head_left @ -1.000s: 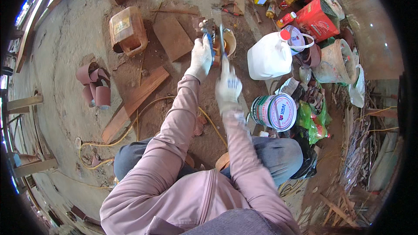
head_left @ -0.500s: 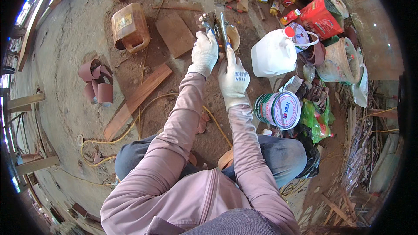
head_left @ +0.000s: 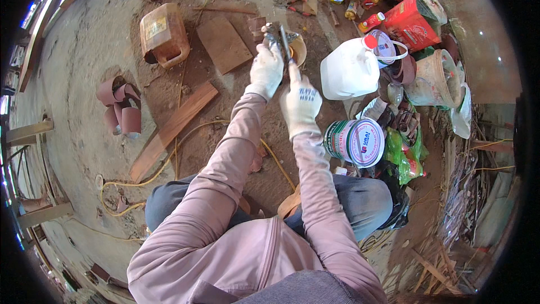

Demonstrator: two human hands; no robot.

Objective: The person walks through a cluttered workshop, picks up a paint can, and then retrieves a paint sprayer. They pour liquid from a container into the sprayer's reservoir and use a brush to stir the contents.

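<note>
Both my hands wear white work gloves and meet in front of me, above the dirt floor. In my left hand point(head_left: 266, 70), closed fingers grip a dark, knobby piece point(head_left: 272, 34) with small pale ends, too small to name. My right hand point(head_left: 302, 101) is wrapped round the handle of a slim metal tool with a long narrow blade point(head_left: 284, 36). That blade lies alongside the dark piece; whether they touch I cannot tell. Behind the tool is a round tan bowl-like container point(head_left: 299, 50), partly hidden.
A flat brown board point(head_left: 224, 45) and a long plank point(head_left: 174, 129) lie left of my hands, near a cut-open plastic jug point(head_left: 164, 35). To the right stand a white jug point(head_left: 349, 70), a paint bucket point(head_left: 357, 142) and a dirty pail point(head_left: 433, 81). Yellow cord point(head_left: 197, 129) crosses the floor.
The tool's blade has tilted left, closer over the dark piece. My left hand has dipped slightly, and a small brown block shows beyond it. The whole view has shifted a little.
</note>
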